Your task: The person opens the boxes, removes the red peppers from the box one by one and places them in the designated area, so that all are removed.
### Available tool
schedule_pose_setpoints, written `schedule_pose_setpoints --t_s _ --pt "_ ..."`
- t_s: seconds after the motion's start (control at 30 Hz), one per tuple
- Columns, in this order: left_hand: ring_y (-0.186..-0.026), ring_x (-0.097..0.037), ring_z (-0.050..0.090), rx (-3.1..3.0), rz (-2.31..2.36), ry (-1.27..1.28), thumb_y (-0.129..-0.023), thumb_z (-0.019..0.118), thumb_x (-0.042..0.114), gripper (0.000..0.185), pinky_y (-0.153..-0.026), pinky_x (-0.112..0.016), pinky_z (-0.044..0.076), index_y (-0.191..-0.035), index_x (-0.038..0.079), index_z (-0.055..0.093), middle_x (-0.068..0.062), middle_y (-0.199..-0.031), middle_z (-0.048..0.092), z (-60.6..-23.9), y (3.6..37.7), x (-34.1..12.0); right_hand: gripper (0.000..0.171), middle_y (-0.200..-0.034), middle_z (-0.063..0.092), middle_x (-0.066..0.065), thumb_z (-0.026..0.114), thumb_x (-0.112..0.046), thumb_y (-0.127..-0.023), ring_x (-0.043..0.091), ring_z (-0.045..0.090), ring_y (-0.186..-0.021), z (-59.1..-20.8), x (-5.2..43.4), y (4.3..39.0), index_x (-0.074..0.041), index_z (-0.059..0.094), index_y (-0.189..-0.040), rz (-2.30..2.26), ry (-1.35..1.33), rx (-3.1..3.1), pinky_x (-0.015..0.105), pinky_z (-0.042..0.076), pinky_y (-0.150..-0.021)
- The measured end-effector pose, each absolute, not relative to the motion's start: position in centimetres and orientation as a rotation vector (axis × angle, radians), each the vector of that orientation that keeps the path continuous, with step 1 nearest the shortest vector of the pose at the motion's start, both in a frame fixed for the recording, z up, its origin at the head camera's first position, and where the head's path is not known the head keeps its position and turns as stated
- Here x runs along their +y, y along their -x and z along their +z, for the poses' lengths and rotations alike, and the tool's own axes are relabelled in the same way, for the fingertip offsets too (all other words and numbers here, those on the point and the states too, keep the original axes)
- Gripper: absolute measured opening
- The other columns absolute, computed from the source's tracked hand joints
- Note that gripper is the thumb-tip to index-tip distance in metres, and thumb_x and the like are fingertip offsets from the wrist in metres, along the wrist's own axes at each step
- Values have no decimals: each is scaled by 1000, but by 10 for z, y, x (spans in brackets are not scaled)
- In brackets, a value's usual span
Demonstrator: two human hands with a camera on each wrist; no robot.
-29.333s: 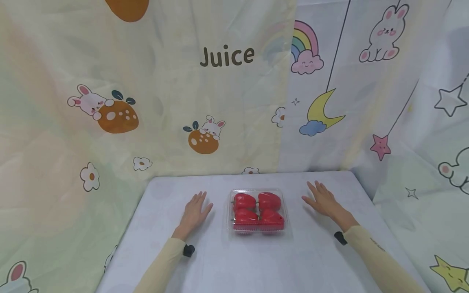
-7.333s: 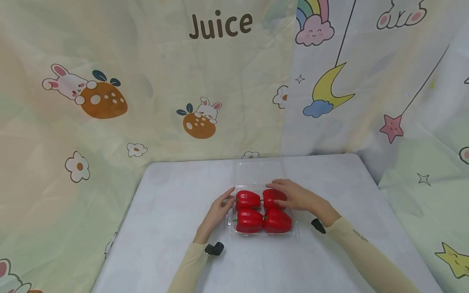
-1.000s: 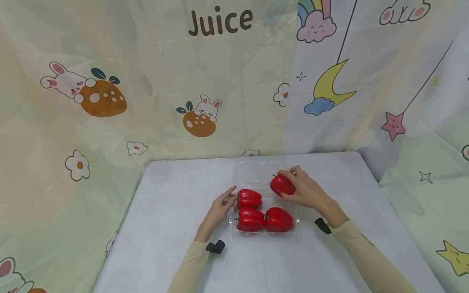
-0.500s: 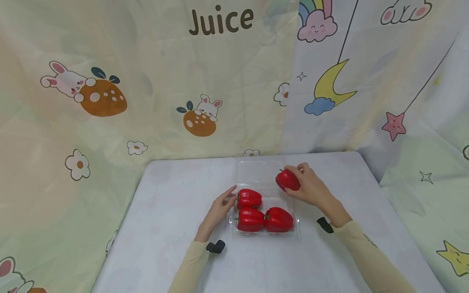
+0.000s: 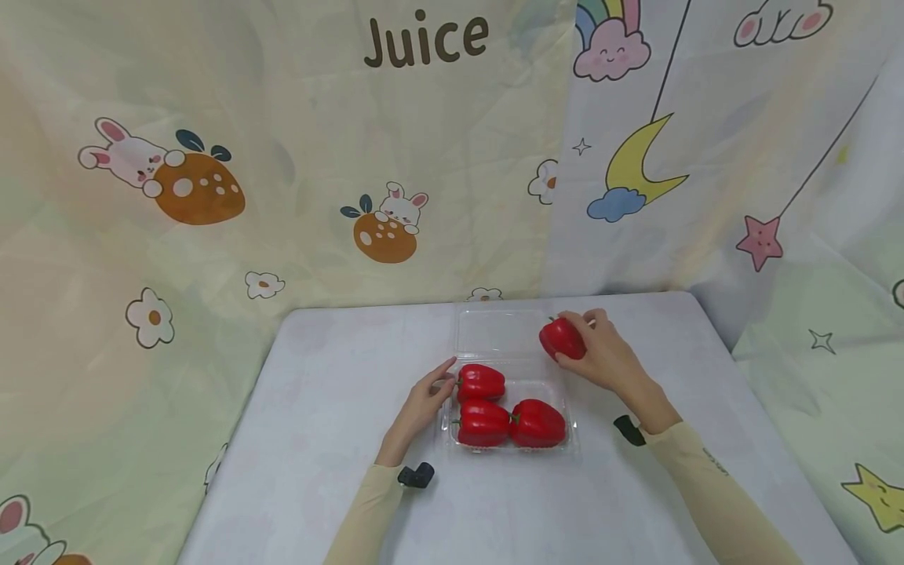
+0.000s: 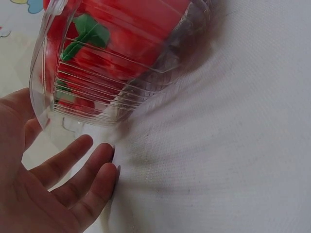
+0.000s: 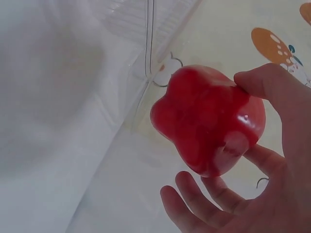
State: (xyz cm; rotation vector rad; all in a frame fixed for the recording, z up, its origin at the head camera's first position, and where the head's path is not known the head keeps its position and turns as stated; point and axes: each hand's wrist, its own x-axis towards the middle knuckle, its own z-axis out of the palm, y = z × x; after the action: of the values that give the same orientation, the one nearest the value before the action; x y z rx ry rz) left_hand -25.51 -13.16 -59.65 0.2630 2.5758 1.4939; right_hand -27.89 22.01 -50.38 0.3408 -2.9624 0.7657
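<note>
A clear plastic clamshell box [image 5: 574, 435] lies open on the table, its lid [image 5: 494, 333] folded back flat. Three red bell peppers [image 5: 509, 410] sit in it; the far right slot is bare. My right hand [image 5: 600, 353] grips a fourth red pepper [image 5: 562, 338] [image 7: 209, 119] above the table, just right of the lid. My left hand [image 5: 424, 400] [image 6: 53, 189] rests with straight fingers against the box's left wall [image 6: 63, 104].
The white-covered table [image 5: 339, 439] ends at a back edge near cartoon-print curtains [image 5: 282, 157]. Its right edge [image 5: 734, 377] drops off beside my right forearm.
My right hand has lifted one pepper out of the box's far right slot and carried it right and away from me. The left hand stayed at the box.
</note>
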Motion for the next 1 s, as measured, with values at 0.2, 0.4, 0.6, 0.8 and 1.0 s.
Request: schedule_pose_setpoints --t_s 0.2,0.4,0.6,0.8,1.0 --pt "-113 -30 67 2571 1495 -260 -103 54 38 52 -95 -50 57 -153 34 42 -12 -134 62 -596 255 -132 82 -135 41 26 85 -27 -77 45 48 -121 -505 225 282 -16 42 -146 791 -268 -2939 61 58 -83" --pt "-111 -29 68 2583 1482 -259 -103 54 39 52 -94 -49 57 -154 33 42 -11 -133 63 -596 255 -132 76 -134 41 27 82 -29 -80 46 50 -118 -509 230 285 -15 43 -144 807 -224 -2906 61 58 -84" --pt "-112 -29 68 2580 1476 -260 -104 54 38 52 -94 -49 57 -154 33 41 -11 -134 62 -596 256 -132 79 -135 39 29 80 -28 -82 47 48 -118 -512 233 285 -11 40 -147 820 -155 -2908 62 57 -84" --pt "-112 -30 68 2588 1468 -261 -104 54 37 52 -93 -48 57 -154 32 41 -11 -133 63 -597 256 -132 78 -136 39 29 78 -31 -83 47 48 -118 -514 234 287 -11 39 -148 825 -76 -2899 62 57 -85" --pt "-113 -29 67 2589 1461 -260 -103 55 39 53 -93 -48 58 -154 34 41 -11 -134 62 -598 257 -133 75 -134 39 31 76 -30 -85 48 47 -116 -522 238 290 -10 39 -147 799 -56 -2875 63 57 -84"
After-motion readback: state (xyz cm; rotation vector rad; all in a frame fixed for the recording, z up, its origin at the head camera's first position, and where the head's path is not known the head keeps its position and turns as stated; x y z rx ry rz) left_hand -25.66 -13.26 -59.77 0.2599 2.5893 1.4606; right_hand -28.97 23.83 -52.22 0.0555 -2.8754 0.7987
